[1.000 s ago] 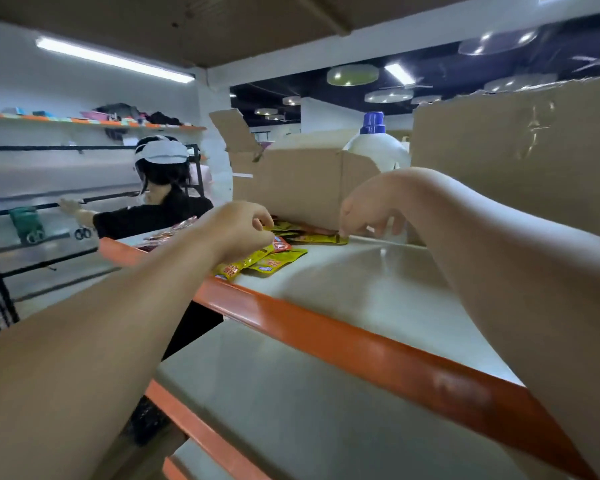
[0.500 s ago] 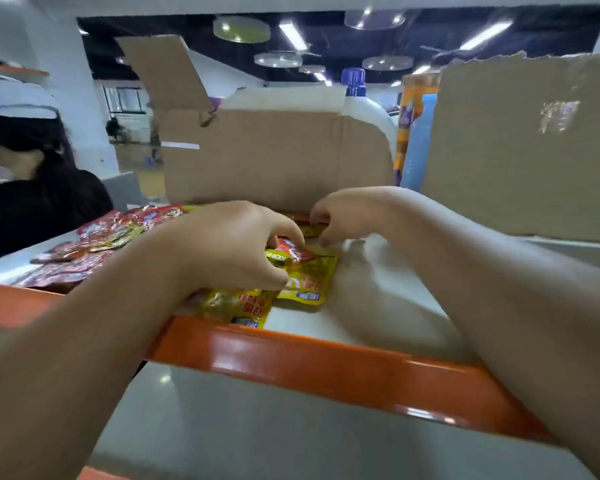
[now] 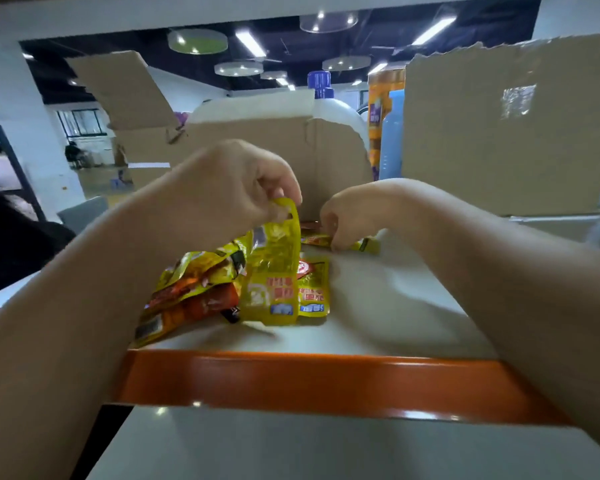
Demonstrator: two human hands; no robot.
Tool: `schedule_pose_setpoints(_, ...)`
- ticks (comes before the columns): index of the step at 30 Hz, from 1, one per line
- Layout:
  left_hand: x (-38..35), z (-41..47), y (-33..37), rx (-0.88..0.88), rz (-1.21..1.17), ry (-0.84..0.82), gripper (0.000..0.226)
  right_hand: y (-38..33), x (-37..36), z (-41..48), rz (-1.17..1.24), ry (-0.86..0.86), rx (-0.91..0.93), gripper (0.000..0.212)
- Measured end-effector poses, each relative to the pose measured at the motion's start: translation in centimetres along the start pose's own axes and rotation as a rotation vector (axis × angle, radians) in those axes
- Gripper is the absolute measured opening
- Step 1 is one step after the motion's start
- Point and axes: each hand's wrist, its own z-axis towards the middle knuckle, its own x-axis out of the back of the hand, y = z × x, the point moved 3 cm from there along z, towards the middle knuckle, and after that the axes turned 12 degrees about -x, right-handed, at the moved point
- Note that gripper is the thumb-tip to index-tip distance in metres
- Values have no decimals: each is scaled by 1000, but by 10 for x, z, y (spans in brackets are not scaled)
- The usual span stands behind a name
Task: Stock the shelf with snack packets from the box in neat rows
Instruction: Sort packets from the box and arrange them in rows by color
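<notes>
White shelf point(image 3: 395, 306) with an orange edge fills the lower frame; an open cardboard box point(image 3: 257, 150) stands at centre. Left hand point(image 3: 229, 188) pinches a yellow packet point(image 3: 274, 271) upright by its top, beside a loose pile point(image 3: 191, 292). Right hand point(image 3: 354, 213), fingers curled, grips flat packets point(image 3: 317, 240) near the box's foot.

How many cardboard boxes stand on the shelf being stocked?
2: an open box at the back centre of the shelf, with its flap raised on the left, and a larger box to its right. Others may be hidden behind them.
</notes>
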Motion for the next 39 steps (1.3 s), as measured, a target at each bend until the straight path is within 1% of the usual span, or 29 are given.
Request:
schedule_pose_setpoints(2,12,7,9,-104,68,182,25,11,2,-3,-36,-40,-56,29)
schedule_pose_setpoints(3,16,8,15,-143,92,226,25,17,3,-6,-52,-60,-87,35)
schedule_pose_setpoints(4,17,7,19,-174,99,228,24,23,4,-8,-62,-76,-117,40)
schedule_pose_setpoints(5,16,7,21,-183,98,161,23,29,4,-10,-59,-87,-137,43)
schedule_pose_setpoints(6,11,7,22,-162,94,14,22,35,3,-10,-44,-96,-155,45)
schedule_pose_setpoints(8,-6,3,20,-16,89,-427,19,45,2,-12,3,-113,-196,43)
schedule_pose_setpoints(9,-14,0,18,54,111,-605,24,48,2,-13,41,-120,-206,40)
schedule_pose_setpoints(10,-19,1,15,85,134,-681,29,50,2,-13,93,-132,-213,36)
schedule_pose_setpoints(11,-23,5,12,92,152,-669,32,51,2,-13,159,-149,-226,32)
schedule_pose_setpoints(12,-26,13,9,95,173,-616,32,52,3,-14,230,-155,-235,26)
schedule_pose_setpoints(14,-29,29,4,137,244,-548,31,55,8,-13,320,-85,-254,17)
schedule_pose_setpoints(16,-35,44,2,203,280,-590,31,62,14,-12,392,2,-281,16)
schedule_pose_setpoints(18,-45,52,4,272,270,-656,32,71,12,-10,442,-51,-362,15)
schedule_pose_setpoints(20,-57,55,7,291,260,-714,40,75,8,-9,382,-104,-397,22)
schedule_pose_setpoints(22,-68,52,8,255,324,-744,52,72,5,-9,330,-146,-360,29)
schedule_pose_setpoints(23,-72,50,9,234,369,-739,55,67,4,-14,326,-199,-328,30)
schedule_pose_setpoints(25,-76,46,9,225,401,-694,55,54,3,-22,326,-306,-267,34)
schedule_pose_setpoints(26,-78,45,7,224,393,-671,54,47,4,-25,301,-346,-241,41)
schedule_pose_setpoints(28,-79,44,3,219,378,-651,51,35,4,-28,208,-392,-212,55)
schedule_pose_setpoints(30,-78,45,-2,207,368,-635,47,26,1,-26,135,-425,-202,60)
schedule_pose_setpoints(33,-71,45,-7,197,337,-597,42,21,-2,-21,136,-415,-202,56)
schedule_pose_setpoints(36,-65,44,-10,193,336,-557,41,23,-4,-19,176,-383,-198,47)
schedule_pose_setpoints(39,-61,42,-9,198,330,-515,35,28,3,-21,223,-306,-177,35)
